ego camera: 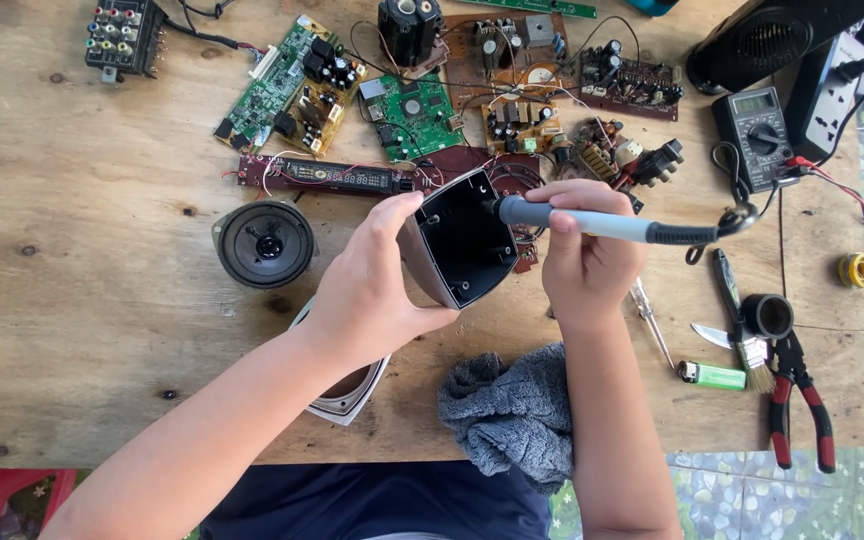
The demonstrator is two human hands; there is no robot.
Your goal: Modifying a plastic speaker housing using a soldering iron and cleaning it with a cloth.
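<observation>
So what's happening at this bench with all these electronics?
A person sits at a wooden table strewn with circuit boards. The left hand holds an open plastic housing tilted up, and the right hand pokes a soldering iron inside it. A loose speaker, grey cloth, multimeter, pliers and lighter lie around.

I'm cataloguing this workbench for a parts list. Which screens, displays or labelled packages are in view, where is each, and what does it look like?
Multimeter: upper right of the table; dark case, pale grey screen, round dial.
Display strip: above the left hand; long dark red board, black display window.
Lighter: lower right; small, green.
</observation>
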